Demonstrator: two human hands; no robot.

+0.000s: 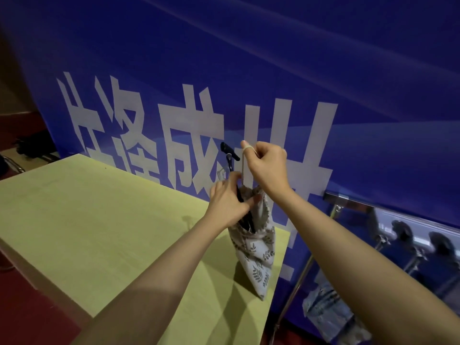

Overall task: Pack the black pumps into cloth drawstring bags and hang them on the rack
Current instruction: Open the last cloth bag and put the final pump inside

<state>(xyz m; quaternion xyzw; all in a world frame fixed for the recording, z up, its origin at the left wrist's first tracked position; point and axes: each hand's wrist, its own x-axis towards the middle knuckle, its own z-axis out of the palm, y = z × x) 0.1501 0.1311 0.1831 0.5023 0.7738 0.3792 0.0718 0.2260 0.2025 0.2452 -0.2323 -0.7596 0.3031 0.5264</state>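
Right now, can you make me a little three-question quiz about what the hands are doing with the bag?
1. True or false: the black shoe heel pokes out above the leaf-print bag.
2. What does the right hand pull upward: A) the string, B) the table, C) the rack?
3. Fill in: the left hand grips the bag at its ____.

Key: 1 true; 2 A; 3 opening.

You're in dim indoor light. Sheen streaks cross the blue banner (323, 58). Arms and bag (258, 252) throw soft shadows on the counter (87, 220). Wide-angle bend curves the edges. Left corners go dark. Rack (410, 235) at right looks soft, slightly smeared.
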